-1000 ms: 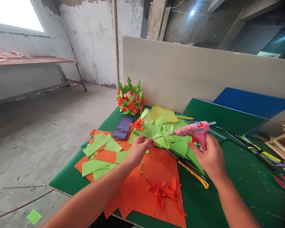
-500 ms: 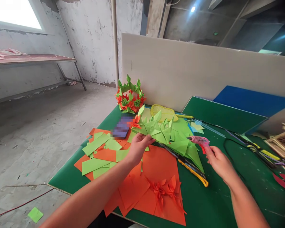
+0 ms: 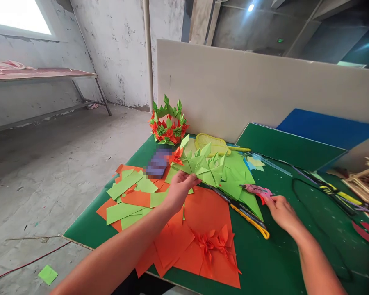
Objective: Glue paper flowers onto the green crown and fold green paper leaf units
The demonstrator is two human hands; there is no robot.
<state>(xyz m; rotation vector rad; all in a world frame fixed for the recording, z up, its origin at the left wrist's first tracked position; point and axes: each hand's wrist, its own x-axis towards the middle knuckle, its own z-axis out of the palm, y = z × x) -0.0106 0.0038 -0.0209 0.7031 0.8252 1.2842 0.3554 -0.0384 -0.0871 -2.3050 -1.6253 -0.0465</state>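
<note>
My left hand pinches the near edge of a light green folded-paper star piece, with an orange paper flower at its left tip. It is held just above the green table. My right hand rests low on the table with its fingers closed on the handle of a pink glue gun. The gun lies flat, nozzle pointing left toward the green paper.
A green and orange paper crown stands at the back by a white board. Loose green and orange sheets, orange flowers, a yellow utility knife, a black cable and a wooden stick model lie around.
My right hand has brought the glue gun away from the green paper piece and lowered it flat onto the table to the right. My left hand keeps hold of the green piece.
</note>
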